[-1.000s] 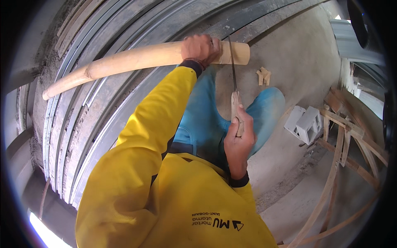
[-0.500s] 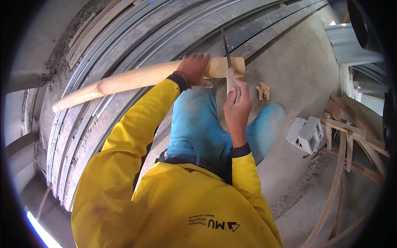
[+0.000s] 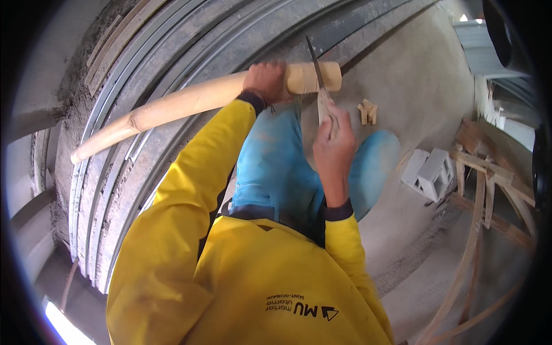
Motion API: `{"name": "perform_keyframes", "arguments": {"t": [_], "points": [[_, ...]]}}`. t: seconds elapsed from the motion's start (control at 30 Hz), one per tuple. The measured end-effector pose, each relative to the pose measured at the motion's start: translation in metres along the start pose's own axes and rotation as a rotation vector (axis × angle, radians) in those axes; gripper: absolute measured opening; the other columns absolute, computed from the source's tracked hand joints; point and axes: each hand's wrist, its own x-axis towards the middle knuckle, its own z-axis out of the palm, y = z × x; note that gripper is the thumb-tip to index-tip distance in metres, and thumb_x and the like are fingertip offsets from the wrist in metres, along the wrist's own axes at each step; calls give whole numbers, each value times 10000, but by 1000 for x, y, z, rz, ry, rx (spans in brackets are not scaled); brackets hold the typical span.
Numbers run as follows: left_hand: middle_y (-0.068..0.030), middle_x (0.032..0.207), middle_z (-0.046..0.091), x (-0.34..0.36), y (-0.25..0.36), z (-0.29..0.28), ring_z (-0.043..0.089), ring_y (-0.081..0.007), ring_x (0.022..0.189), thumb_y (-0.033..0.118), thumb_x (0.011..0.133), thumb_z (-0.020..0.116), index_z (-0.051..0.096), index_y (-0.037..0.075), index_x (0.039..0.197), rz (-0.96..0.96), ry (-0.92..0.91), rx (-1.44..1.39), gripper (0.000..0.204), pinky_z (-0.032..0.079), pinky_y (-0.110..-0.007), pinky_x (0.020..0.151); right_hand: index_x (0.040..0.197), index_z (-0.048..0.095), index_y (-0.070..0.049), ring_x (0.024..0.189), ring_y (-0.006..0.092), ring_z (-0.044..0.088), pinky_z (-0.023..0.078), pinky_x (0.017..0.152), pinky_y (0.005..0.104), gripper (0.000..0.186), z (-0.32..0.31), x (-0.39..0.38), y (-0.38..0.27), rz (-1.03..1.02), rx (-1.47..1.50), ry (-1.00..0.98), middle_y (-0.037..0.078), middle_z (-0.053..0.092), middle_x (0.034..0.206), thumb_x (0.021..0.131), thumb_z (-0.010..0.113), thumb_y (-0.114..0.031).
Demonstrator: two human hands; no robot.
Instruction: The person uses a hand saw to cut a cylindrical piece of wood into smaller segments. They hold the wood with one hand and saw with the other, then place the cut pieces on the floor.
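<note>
Your left hand has its fingers curled over the long, pale tan, round bamboo pole, which slants from centre left to upper centre of the frame. Your right hand grips the pale-handled, dark-bladed handsaw, its blade crossing the pole near the right end.

Dark lettering is printed on the yellow top, nearer the wearer than the right grip. A triangular emblem adjoins it. Both appear upside down.
</note>
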Motion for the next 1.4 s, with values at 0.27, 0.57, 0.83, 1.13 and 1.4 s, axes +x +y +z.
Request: {"name": "perform_keyframes", "arguments": {"t": [0.27, 0.57, 0.83, 1.13, 1.4], "points": [[-193, 1025, 743, -2, -5, 3, 751, -380, 939, 503, 632, 862, 645, 34, 1062, 7, 19, -34, 672, 603, -472, 817, 1259, 648, -8, 1080, 405, 714, 562, 906, 417, 287, -31, -64, 0, -13, 65, 3, 201, 729, 1178, 979, 590, 10], [-206, 1032, 738, -6, -5, -1, 746, -384, 941, 502, 663, 837, 643, 34, 1083, -8, 53, -15, 658, 596, -484, 817, 1241, 655, 8, 1092, 381, 704, 549, 944, 402, 272, -22, -47, -2, -58, 63, -12, 201, 718, 1180, 983, 570, 18], [-194, 1043, 734, -6, -1, -5, 745, -379, 942, 494, 681, 831, 624, 27, 1096, 16, -25, -23, 658, 595, -480, 806, 1247, 619, -8, 1163, 371, 718, 584, 925, 384, 252, 2, 14, -2, -62, -41, -83, 172, 721, 1309, 998, 593, 23], [-183, 1059, 744, -11, 0, 3, 752, -367, 955, 470, 677, 851, 650, 38, 1082, 18, 67, 13, 625, 595, -462, 821, 1239, 647, -2, 1076, 397, 716, 564, 905, 404, 246, -21, -30, 4, -67, -9, -59, 202, 726, 1218, 1004, 578, -7], [-154, 1033, 718, -19, -2, 15, 732, -352, 963, 459, 713, 832, 601, 59, 1141, 23, 171, 32, 629, 569, -474, 862, 1233, 636, 7, 1132, 369, 726, 570, 936, 398, 218, -29, -36, -7, -87, 7, -67, 211, 732, 1244, 1025, 572, -17]]}}
